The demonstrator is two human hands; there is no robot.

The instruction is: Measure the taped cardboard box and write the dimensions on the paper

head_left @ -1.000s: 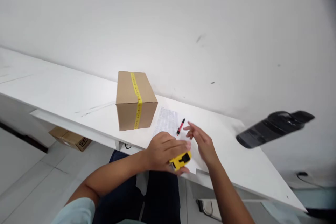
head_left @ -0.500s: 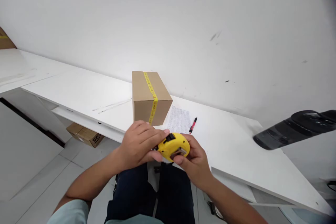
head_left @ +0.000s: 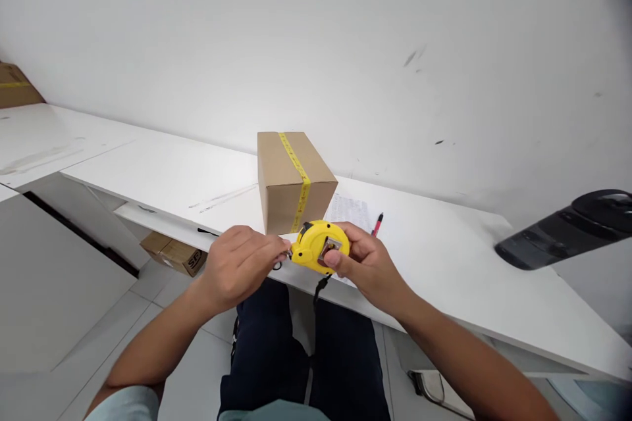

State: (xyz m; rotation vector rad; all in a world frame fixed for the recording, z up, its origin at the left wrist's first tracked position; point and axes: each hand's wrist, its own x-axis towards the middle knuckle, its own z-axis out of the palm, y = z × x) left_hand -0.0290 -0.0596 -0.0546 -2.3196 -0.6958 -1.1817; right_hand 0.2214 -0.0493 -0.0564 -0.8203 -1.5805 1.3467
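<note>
A yellow tape measure [head_left: 309, 251] with a black wrist strap is held up in front of me, over the table's front edge. My right hand [head_left: 368, 263] grips its case from the right, thumb on the side with the metal clip. At the left end of the case, my left hand [head_left: 241, 263] pinches the blade's end, which is mostly hidden by the fingers. Just behind the tape measure stands a closed cardboard box [head_left: 286, 168] sealed with yellow printed tape. A sheet with writing [head_left: 349, 209] and a red and black pen [head_left: 378, 223] lie right of the box, partly behind my right hand.
The white table [head_left: 444, 243] runs along a white wall. A dark bottle [head_left: 567, 230] is at the right. Another taped box [head_left: 17, 87] sits at the far left, and a cardboard box [head_left: 172, 254] is below the tabletop.
My left hand has shifted from the top of the tape measure to its left end and now pinches there. The case has turned to show more of its side. The view has shifted slightly.
</note>
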